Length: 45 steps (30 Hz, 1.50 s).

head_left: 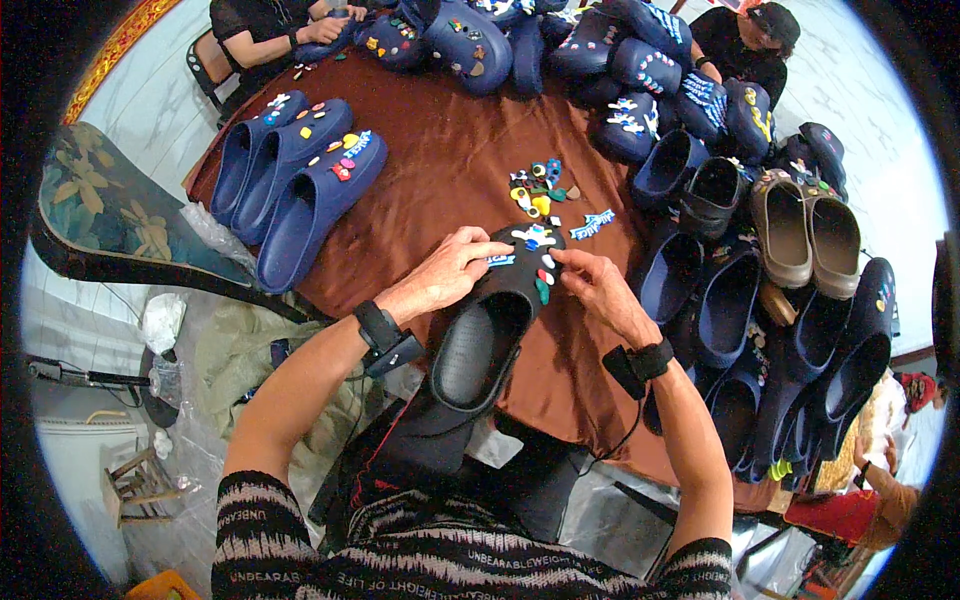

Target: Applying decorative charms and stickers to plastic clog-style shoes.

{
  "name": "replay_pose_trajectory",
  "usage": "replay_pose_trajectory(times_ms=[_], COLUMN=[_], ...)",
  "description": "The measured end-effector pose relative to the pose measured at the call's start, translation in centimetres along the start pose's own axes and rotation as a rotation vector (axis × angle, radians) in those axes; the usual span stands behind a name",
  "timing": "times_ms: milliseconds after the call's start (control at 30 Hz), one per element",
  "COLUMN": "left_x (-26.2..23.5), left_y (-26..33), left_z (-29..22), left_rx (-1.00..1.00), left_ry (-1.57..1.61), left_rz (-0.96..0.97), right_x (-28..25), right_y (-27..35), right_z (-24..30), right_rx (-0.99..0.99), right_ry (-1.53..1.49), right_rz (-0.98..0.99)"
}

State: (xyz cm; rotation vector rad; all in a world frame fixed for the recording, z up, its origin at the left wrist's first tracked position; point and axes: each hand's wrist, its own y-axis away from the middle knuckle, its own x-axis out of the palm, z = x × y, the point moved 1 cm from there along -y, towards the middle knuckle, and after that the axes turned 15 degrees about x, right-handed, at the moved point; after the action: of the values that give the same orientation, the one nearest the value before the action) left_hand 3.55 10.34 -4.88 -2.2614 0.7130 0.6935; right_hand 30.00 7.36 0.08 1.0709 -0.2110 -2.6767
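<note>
- Nearest the camera, a black clog [490, 335] lies heel toward the person and toe pointing far, at the near edge of the worktop [440, 170]; judged from this, it is turned so the perforated toe faces up between both hands.
- Left hand [452, 268] rests curled over the clog's left toe side, fingers bent and steadying it rather than closed around it.
- Right hand [598, 285] sits at the toe's right edge, fingertips pinched close beside the small coloured charms [540, 262] already on the toe; whether it grips one is unclear.
- Just beyond the toe, a loose pile of charms [538, 190] lies within reach of either hand.
- Far left, three navy clogs [300, 180] lie side by side; to the right, more clogs are heaped, among them a brown pair [805, 235].
</note>
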Motion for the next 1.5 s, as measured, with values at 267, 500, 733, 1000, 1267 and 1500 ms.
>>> replay_pose_trajectory(times_ms=[267,500,733,1000,1267,1500], left_x=[0.0,0.2,1.1,2.1,2.3,2.4], left_y=[0.7,1.5,3.4,3.6,3.3,3.6], left_z=[-0.5,-4.4,-5.7,-5.2,-4.8,-5.1], left_rx=[-0.044,-0.213,-0.2,-0.192,-0.121,-0.163], left_ry=[-0.011,0.242,0.191,0.126,0.158,0.153], left_rz=[0.021,-0.142,-0.253,-0.232,-0.213,-0.334], right_x=[-0.7,-2.6,-1.1,-0.3,-1.3,-2.0], right_y=[-1.1,-7.4,-11.6,-13.1,-12.7,-9.4], right_z=[-0.1,-3.0,-0.6,-0.3,-2.8,4.1], right_rx=[0.011,0.093,-0.032,-0.011,0.041,-0.046], right_ry=[-0.073,0.053,0.259,0.415,-0.061,-0.191], right_rz=[0.029,-0.262,-0.21,-0.193,-0.089,0.217])
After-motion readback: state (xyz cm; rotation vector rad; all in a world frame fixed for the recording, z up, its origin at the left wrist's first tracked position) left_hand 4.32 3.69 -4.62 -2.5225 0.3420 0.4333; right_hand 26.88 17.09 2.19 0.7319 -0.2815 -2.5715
